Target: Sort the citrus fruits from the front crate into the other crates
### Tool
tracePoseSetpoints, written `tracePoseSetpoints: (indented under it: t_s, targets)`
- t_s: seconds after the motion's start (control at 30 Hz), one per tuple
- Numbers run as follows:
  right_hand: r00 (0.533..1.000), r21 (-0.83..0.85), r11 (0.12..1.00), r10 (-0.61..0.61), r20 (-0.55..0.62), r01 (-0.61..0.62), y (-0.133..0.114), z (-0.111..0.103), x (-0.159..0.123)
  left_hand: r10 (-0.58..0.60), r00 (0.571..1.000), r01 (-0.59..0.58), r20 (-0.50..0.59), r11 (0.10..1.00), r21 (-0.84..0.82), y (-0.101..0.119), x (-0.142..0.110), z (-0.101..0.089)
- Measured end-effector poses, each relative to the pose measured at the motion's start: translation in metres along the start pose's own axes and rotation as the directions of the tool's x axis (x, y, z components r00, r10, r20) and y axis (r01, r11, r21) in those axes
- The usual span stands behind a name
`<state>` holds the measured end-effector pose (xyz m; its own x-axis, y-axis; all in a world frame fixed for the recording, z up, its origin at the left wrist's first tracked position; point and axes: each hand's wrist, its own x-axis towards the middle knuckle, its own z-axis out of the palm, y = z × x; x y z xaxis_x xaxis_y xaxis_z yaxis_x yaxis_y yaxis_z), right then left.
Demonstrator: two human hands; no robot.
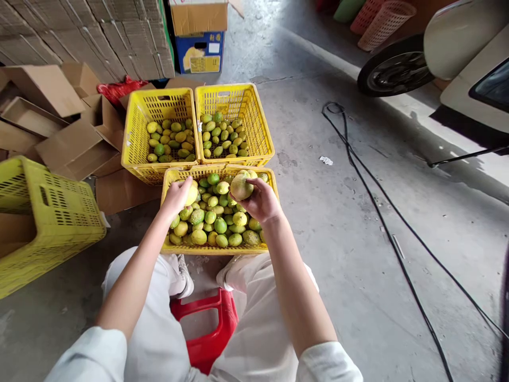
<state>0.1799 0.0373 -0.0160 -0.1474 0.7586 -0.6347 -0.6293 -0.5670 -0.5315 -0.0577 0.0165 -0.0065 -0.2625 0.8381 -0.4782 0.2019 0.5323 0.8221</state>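
Note:
I sit on a red stool over a yellow crate full of green and yellow lemons. My left hand grips a yellow lemon just above the pile at the crate's left side. My right hand holds a larger pale yellow lemon raised over the crate's far right. Two more yellow crates stand side by side beyond: the left crate and the right crate, each with a shallow layer of lemons.
A tipped yellow crate lies at my left. Flattened and open cardboard boxes pile up behind it. Black cables trail across the concrete floor at right. A scooter wheel and pink baskets stand at the far right.

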Motion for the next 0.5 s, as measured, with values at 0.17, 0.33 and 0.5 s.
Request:
tracePoseSetpoints:
  t_s: [0.17, 0.33, 0.5]
  targets:
    - [0.998, 0.023, 0.999, -0.046, 0.049, 0.045, -0.002, 0.002, -0.004, -0.068, 0.993, 0.095, 0.099, 0.949, -0.301, -0.001, 0.007, 0.001]
    - [0.994, -0.007, 0.998, -0.062, 0.091, 0.063, -0.002, -0.003, -0.003, -0.082, 0.977, 0.167, 0.197, 0.87, -0.463, 0.007, 0.004, 0.0]
    - [0.991, -0.039, 0.999, -0.03, 0.131, 0.036, 0.001, -0.005, -0.002, -0.026, 0.968, 0.161, 0.251, 0.831, -0.533, 0.014, -0.001, 0.002]
